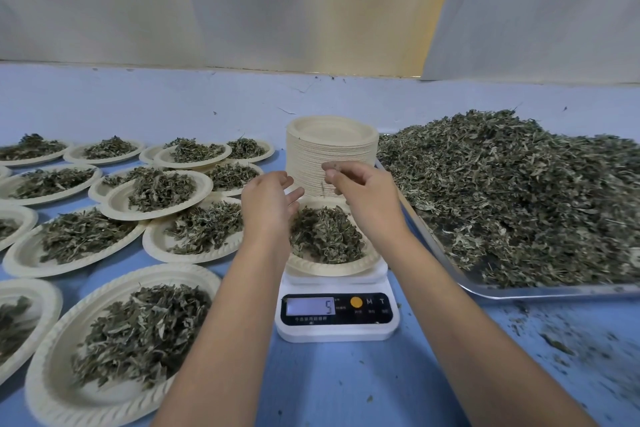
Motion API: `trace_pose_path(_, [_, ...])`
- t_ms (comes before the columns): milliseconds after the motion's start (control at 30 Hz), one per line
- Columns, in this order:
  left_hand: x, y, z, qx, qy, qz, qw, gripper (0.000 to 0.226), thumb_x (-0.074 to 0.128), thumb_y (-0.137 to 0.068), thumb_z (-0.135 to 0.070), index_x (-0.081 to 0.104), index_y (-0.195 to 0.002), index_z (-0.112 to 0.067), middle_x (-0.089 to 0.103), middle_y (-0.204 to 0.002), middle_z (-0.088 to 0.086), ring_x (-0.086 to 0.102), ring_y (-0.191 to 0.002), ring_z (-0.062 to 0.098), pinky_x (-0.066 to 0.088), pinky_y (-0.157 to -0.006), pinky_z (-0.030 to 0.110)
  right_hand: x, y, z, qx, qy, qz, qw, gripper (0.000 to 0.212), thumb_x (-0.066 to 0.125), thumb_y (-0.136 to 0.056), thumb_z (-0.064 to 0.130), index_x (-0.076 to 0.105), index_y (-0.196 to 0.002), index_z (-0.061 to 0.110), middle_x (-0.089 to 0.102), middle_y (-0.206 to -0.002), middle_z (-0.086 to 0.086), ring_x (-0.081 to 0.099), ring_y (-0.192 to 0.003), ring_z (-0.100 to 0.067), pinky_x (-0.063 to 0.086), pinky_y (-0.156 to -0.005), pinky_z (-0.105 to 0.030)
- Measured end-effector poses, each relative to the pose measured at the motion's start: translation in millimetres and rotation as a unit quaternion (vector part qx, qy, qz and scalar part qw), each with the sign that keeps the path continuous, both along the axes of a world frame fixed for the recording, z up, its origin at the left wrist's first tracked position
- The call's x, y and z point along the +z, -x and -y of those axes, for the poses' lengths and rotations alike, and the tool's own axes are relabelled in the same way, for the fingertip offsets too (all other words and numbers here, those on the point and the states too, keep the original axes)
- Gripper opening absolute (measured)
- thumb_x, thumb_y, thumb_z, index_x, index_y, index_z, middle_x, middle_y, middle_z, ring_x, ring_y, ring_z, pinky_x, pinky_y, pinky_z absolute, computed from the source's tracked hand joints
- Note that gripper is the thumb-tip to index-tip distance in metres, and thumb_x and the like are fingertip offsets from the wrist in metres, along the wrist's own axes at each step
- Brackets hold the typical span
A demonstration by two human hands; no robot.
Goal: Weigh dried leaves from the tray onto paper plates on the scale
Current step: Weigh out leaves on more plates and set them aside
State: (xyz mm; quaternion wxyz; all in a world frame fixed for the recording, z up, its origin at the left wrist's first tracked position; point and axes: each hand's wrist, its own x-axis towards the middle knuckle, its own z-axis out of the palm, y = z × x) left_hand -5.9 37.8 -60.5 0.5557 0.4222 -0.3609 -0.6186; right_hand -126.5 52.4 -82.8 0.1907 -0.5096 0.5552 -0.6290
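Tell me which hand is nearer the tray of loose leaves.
Right. The right hand is above the plate, at its right rim, close beside the tray; the left hand is at its left rim, farther away.

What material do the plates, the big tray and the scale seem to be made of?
The plates look like moulded paper pulp: matte cream, with embossed ribbed rims. The tray is probably metal, perhaps stainless steel, since its thin rim looks silvery and reflective. The scale seems to be smooth white plastic, with a glossy black display panel.
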Motion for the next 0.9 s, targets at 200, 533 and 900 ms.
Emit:
trace_pose_path(200, [-1,1,0,-0.009,0.004,-0.001,1.0,0.026,0.042,-0.096,-0.009,0.056,-0.117,-0.004,0.065,-0.11,0.006,0.066,-0.088,0.018,0.052,-0.075,0.023,-1,0,-1,0.015,-0.009,-0.024,1.0,0.015,0.069,-0.084,0.023,0.074,-0.098,0.025,0.071,-0.091,0.014,0.063,-0.08,0.001,0.051,-0.08,-0.019])
trace_pose_path(533, [-1,2,0,-0.014,0.014,0.006,1.0,0.026,0.041,-0.096,-0.009,0.057,-0.116,-0.004,0.066,-0.109,0.007,0.066,-0.087,0.017,0.052,-0.078,0.024,-2,4,3,0.0,0.008,-0.021,1.0,0.022,0.068,-0.084,0.009,0.072,-0.08,0.029,0.064,-0.066,0.019,0.055,-0.062,0.008,0.042,-0.064,-0.013])
trace_pose_path(900, [-2,43,-26,-0.149,0.048,0.026,0.987,0.024,0.04,-0.096,-0.008,0.063,-0.103,-0.003,0.07,-0.096,0.009,0.068,-0.087,0.015,0.052,-0.08,0.022,0,83,-28,-0.202,-0.215,-0.22,0.93,0.035,0.05,-0.093,0.012,0.059,-0.127,0.014,0.059,-0.13,-0.006,0.053,-0.12,-0.021,0.04,-0.092,-0.024])
